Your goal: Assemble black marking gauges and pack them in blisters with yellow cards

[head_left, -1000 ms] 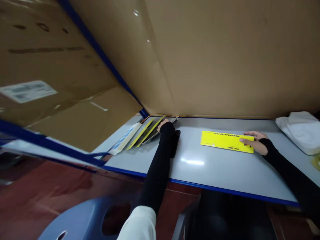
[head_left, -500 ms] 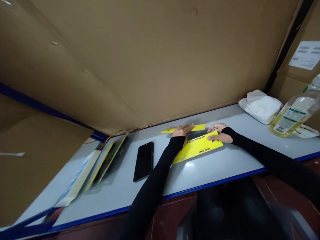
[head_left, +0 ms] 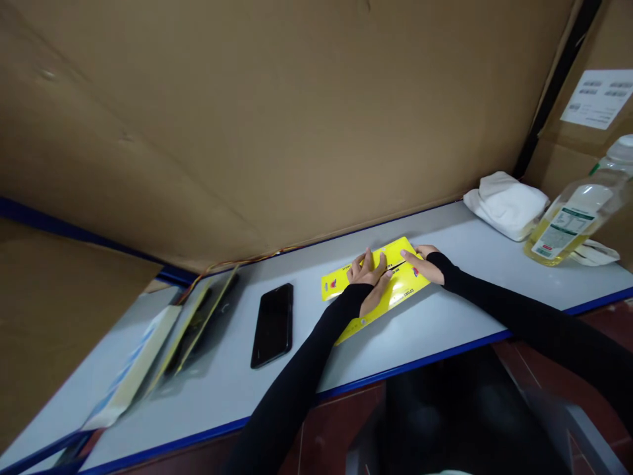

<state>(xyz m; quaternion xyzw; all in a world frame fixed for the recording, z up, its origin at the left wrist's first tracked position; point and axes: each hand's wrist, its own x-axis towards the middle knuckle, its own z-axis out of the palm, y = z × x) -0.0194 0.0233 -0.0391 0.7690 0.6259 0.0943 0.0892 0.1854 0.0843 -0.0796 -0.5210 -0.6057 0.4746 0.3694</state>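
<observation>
A yellow printed card (head_left: 390, 300) with "SPOKE SHAVE" lettering lies on the tabletop in front of me. Against its far side rests a second yellow panel (head_left: 337, 280), a thin dark gap showing between them; whether they are joined I cannot tell. My left hand (head_left: 368, 280) presses across both panels, its fingers spread. At the right end, my right hand (head_left: 429, 265) pinches the card, thumb on top and fingers behind the edge. What lies under the panels is hidden.
Left of my forearm lies a black phone (head_left: 272, 324). Further left are yellow-edged clear packages (head_left: 198, 330) and a long white box (head_left: 131, 369). A white cloth bundle (head_left: 507, 204) and a bottle of yellow liquid (head_left: 564, 224) stand at the right. Cardboard (head_left: 297, 119) walls the back.
The far yellow panel has come down toward me and now meets the near card, covering the dark space between them. My left hand has spread over both; the view shifted slightly.
</observation>
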